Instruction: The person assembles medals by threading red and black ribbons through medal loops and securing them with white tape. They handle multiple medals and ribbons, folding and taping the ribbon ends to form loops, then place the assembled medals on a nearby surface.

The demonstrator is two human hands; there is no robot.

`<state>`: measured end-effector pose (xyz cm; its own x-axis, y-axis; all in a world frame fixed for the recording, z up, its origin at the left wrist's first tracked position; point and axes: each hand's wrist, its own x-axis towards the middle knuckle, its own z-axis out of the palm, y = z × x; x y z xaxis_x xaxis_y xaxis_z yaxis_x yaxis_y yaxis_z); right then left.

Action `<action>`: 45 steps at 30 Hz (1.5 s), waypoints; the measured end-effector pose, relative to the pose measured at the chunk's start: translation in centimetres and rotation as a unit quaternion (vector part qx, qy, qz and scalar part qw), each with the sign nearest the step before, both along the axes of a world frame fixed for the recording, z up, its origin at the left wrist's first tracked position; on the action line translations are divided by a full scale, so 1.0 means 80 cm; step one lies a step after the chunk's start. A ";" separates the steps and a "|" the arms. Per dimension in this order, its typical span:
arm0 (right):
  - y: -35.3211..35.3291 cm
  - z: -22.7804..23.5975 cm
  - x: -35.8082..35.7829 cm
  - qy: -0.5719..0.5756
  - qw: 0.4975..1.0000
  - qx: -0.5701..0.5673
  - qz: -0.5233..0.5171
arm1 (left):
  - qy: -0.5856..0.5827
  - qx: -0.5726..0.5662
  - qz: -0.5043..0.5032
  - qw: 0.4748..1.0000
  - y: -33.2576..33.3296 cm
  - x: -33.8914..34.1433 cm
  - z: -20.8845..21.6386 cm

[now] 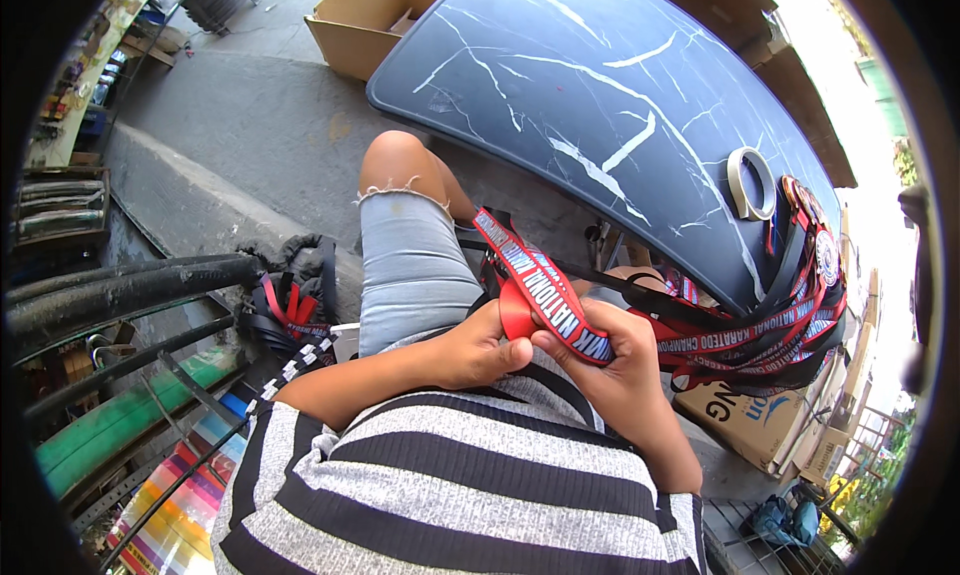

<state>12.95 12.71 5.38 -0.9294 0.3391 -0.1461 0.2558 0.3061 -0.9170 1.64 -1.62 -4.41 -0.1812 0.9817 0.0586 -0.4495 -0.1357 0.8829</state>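
In front of my lap both hands hold a medal ribbon (545, 287), red and black with white lettering. My left hand (478, 351) is closed on the ribbon's plain red stretch, thumb toward the right. Wrapped round its lettered part, my right hand (622, 360) pinches it between thumb and fingers. One length of the ribbon slants up to the far left, past my knee. To the right, a bundle of similar ribbons (740, 343) hangs over the table's edge, joined to round medals (824, 257) lying on the tabletop.
A dark marble-patterned table (560, 85) spans the far side, with a roll of tape (750, 183) on it. Cardboard boxes stand behind it (345, 25) and below right (745, 420). More ribbons (290, 310) hang at left beside a black metal frame (130, 290).
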 end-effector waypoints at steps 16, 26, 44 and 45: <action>0.043 -0.132 0.053 -0.115 0.988 -0.044 0.094 | -0.067 -0.085 0.133 0.985 0.015 -0.022 0.050; 0.033 -0.106 0.015 -0.052 0.997 -0.061 0.019 | -0.029 -0.057 0.159 0.985 0.017 -0.028 0.053; 0.034 0.047 -0.018 0.045 0.915 0.044 0.399 | -0.051 -0.026 -0.155 0.986 0.026 -0.070 0.049; 0.030 0.048 -0.023 0.060 0.914 0.059 0.397 | -0.028 -0.063 -0.120 0.990 0.026 -0.058 0.051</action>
